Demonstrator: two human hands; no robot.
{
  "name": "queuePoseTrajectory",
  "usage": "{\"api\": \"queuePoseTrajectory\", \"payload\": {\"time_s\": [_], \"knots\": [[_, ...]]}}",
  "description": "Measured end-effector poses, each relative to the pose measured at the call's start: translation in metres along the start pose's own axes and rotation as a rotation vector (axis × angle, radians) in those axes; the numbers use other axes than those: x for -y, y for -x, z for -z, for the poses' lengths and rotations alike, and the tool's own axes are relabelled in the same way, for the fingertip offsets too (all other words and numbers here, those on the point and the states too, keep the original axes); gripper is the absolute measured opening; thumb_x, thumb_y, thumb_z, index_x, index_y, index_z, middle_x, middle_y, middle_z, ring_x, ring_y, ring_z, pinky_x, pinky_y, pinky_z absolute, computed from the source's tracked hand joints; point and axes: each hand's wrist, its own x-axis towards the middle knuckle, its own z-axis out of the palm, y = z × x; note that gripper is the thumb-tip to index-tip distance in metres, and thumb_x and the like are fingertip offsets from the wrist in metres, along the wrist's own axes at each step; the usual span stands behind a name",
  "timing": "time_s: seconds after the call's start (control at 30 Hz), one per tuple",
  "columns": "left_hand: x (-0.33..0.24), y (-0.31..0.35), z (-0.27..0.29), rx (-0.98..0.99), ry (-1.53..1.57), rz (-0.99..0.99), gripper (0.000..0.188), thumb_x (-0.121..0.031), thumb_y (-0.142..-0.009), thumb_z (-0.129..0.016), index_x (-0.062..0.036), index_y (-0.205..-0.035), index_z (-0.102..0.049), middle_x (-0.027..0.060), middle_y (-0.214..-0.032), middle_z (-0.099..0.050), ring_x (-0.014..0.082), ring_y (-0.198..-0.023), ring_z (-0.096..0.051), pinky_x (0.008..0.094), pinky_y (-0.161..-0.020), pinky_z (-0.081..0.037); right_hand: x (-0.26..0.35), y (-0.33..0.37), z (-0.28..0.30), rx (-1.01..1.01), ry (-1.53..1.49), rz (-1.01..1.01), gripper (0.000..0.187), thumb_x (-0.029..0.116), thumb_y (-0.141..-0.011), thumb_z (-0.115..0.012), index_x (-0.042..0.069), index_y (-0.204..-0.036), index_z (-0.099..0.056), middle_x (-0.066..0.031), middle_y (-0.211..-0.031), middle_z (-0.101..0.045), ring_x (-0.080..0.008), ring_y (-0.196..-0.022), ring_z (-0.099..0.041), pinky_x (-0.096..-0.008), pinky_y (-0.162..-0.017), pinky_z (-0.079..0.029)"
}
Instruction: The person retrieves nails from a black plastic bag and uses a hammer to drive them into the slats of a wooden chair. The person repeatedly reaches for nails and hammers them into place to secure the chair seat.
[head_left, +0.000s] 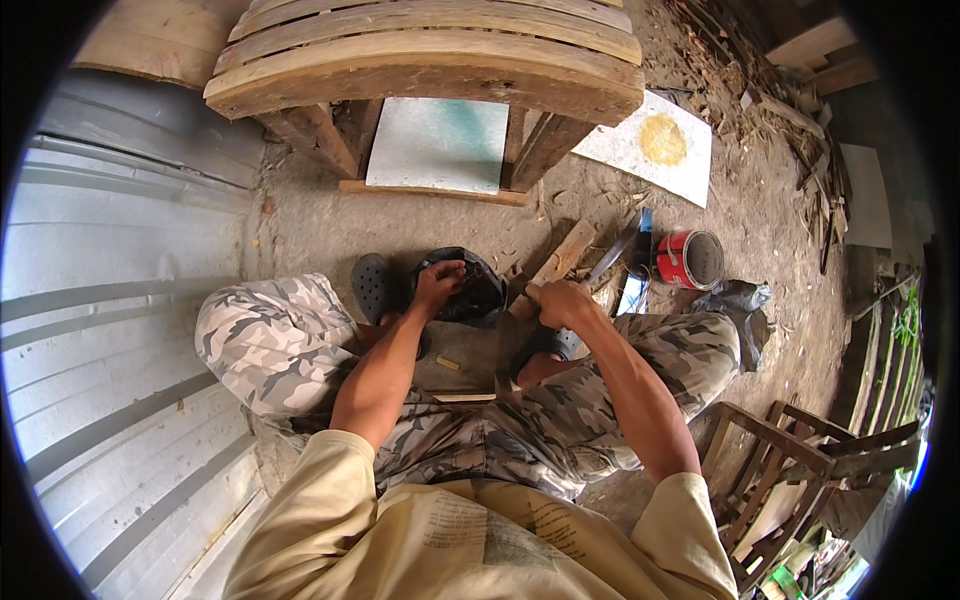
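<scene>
I sit on the ground with my knees apart, in camouflage trousers and dark sandals. My left hand (pixel 438 283) is closed on the rim of a black bag (pixel 478 292) that lies between my feet. My right hand (pixel 563 302) grips the handle of a long-bladed knife (pixel 614 250), whose blade points up and to the right. A short wooden block (pixel 562 256) lies just left of the blade, touching or very near that hand. Between my legs lies a flat grey-brown board (pixel 455 368).
A red paint can (pixel 690 259) and a grey plastic bag (pixel 738 300) lie to the right. Ahead stands a slatted wooden bench (pixel 430 62) over a white board (pixel 438 145). Corrugated metal sheet (pixel 120 300) fills the left. A wooden chair frame (pixel 790 450) lies lower right.
</scene>
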Motion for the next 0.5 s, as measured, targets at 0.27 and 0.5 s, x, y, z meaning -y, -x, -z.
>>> {"api": "queuePoseTrajectory", "payload": {"time_s": [0.27, 0.5], "knots": [[-0.020, 0.011, 0.004, 0.032, 0.086, 0.200, 0.026, -0.022, -0.091, -0.065, -0.0060, -0.111, -0.068, 0.0064, -0.110, -0.067, 0.0158, -0.100, -0.062, 0.0338, -0.082, -0.052, -0.003, -0.001, 0.000, -0.110, -0.080, 0.026, 0.020, 0.006, -0.070, -0.058, -0.003, -0.080, -0.072, -0.0194, -0.069, -0.069, -0.0301, -0.069, -0.071, -0.0422, -0.062, -0.056], [-0.027, 0.014, 0.006, 0.060, 0.224, 0.260, 0.027, -0.021, -0.091, -0.066, -0.0062, -0.114, -0.066, 0.0049, -0.109, -0.066, 0.0158, -0.096, -0.061, 0.0357, -0.083, -0.051, 0.000, -0.001, 0.008, -0.117, -0.095, 0.016, 0.019, 0.007, -0.072, -0.058, -0.003, -0.079, -0.072, -0.0193, -0.069, -0.069, -0.0295, -0.067, -0.071, -0.0413, -0.060, -0.056]]}}
